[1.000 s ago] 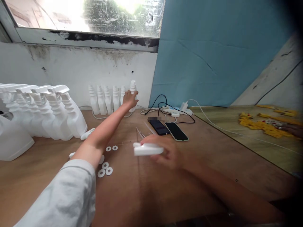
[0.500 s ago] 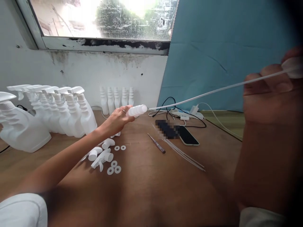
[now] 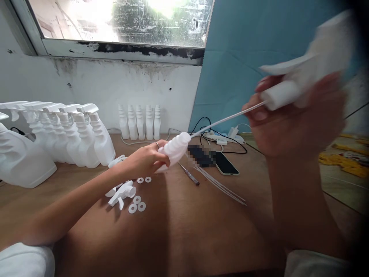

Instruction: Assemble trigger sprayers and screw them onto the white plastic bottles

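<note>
My left hand [image 3: 145,158] is closed around a small white ribbed bottle [image 3: 175,148], held tilted over the brown table with its neck pointing right. My right hand [image 3: 291,119], raised close to the camera and blurred, grips a white trigger sprayer head [image 3: 311,65]. Its long thin dip tube [image 3: 227,119] slopes down to the left, and its tip sits at the bottle's mouth. Under my left arm lie loose sprayer heads [image 3: 122,192] and several white washers [image 3: 137,204].
Finished spray bottles [image 3: 72,134] stand in a row at the left. Small empty bottles [image 3: 140,122] line the wall. Two phones [image 3: 215,161], a small screwdriver [image 3: 188,174], spare tubes [image 3: 223,186] and charger cables [image 3: 213,134] lie mid-table. Yellow pieces [image 3: 350,163] lie at the right.
My left hand took a bottle from the wall row and drew it back toward me. My right hand rose with the sprayer head, and the tube tip came to the bottle's mouth.
</note>
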`<state>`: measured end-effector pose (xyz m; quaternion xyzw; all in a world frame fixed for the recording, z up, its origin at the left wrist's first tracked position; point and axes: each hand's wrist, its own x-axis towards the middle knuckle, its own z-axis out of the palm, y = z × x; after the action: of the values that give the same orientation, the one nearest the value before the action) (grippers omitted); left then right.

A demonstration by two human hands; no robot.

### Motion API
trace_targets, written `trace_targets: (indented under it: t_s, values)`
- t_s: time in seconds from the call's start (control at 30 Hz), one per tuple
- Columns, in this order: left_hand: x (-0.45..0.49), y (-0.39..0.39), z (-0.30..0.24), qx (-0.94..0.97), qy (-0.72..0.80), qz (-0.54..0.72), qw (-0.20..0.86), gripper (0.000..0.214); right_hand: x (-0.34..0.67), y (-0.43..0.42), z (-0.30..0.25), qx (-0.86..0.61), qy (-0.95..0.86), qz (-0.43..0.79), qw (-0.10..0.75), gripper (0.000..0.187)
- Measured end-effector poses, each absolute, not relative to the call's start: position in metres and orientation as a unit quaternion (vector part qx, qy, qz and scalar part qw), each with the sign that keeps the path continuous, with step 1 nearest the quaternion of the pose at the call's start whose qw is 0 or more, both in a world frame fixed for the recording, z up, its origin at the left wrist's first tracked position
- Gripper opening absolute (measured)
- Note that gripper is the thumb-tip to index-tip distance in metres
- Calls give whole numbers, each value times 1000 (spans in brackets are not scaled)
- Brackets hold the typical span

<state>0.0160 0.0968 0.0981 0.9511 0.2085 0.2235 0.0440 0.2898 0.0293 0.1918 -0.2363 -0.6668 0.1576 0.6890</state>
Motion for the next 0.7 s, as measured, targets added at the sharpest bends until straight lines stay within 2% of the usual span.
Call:
trace_targets:
  t_s: [0.1,0.23,0.43,0.7]
  values:
    - [18,79,103,948,176,202,169,15,259,31,178,-204,-646,295,674,36]
    - [23,67,105,932,133,217,257,13,240,40,156,-235,-672,347,611,31]
    - [25,76,91,925,137,228,270,11,225,48,135,-305,-652,346,602,31]
    - [23,74,96,931,159,178,276,10,205,54,110,-266,-633,444,575,30]
